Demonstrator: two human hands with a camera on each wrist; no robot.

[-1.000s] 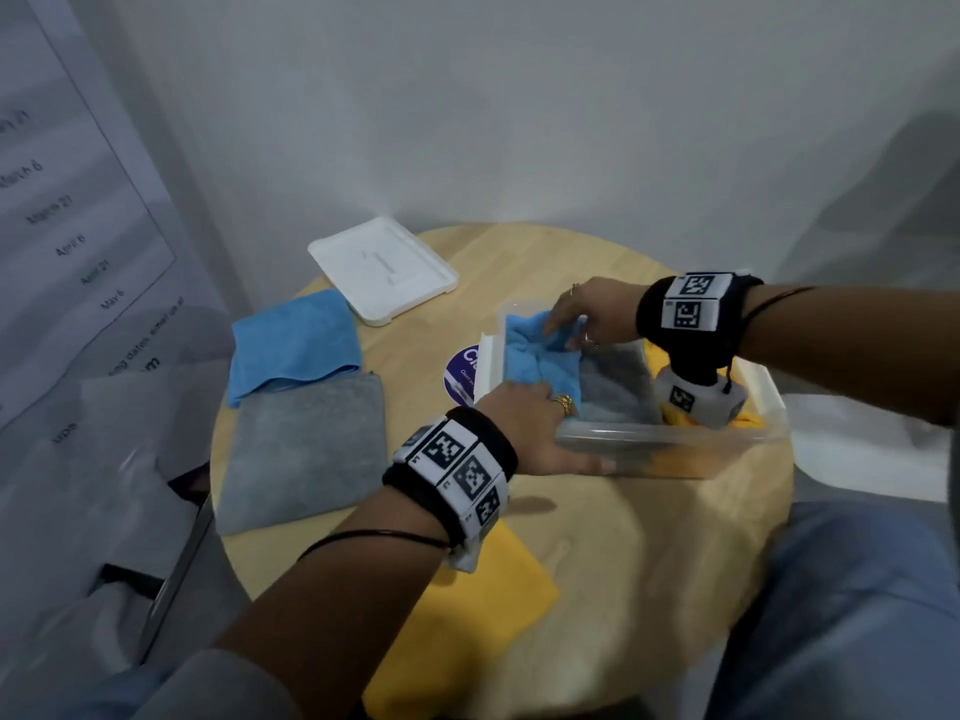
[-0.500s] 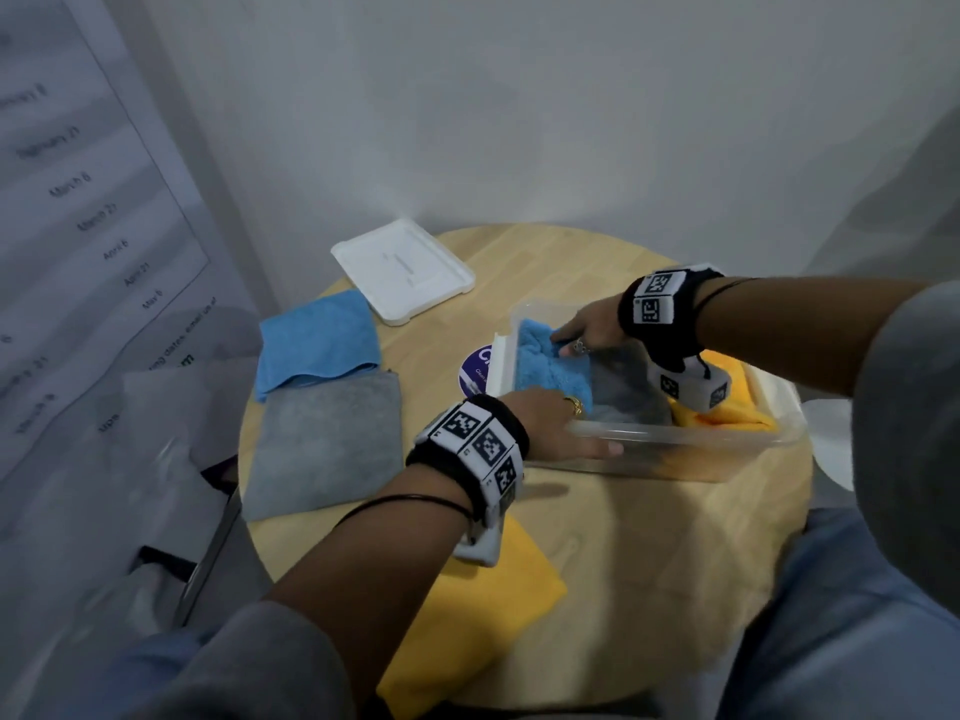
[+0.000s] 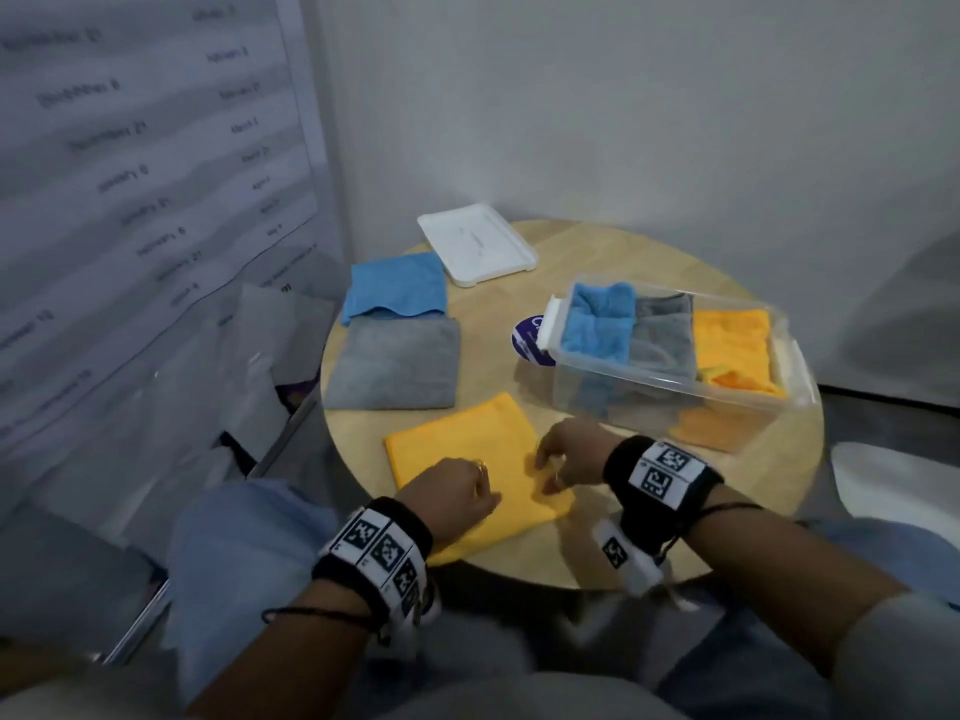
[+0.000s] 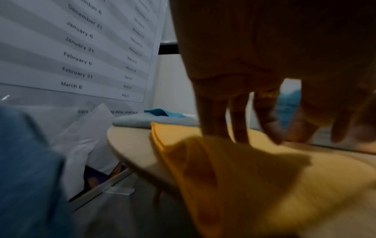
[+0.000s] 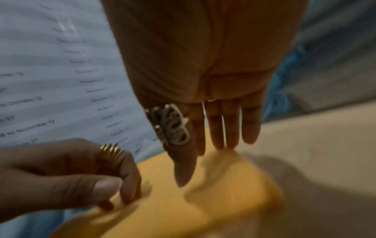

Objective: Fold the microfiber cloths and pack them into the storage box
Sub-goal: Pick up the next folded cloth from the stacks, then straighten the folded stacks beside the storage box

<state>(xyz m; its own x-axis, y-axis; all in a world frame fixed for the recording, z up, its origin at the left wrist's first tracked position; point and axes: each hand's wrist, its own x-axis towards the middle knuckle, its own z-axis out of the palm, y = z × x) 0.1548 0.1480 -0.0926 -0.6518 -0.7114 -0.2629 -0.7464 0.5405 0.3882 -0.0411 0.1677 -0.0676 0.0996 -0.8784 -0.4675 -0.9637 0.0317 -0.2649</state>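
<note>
Light was dim and cool; both wrist views were motion-blurred, hands cast soft shadows, and the head view curved at its edges.

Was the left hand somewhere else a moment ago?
Yes. The left hand was at the near wall of the storage box; it has come toward the person and now rests on the yellow cloth at the table's near edge.

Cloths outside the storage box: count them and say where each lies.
3: blue cloth beside the white lid, grey cloth just nearer, yellow cloth at the near edge under both hands. None seems hidden.
</note>
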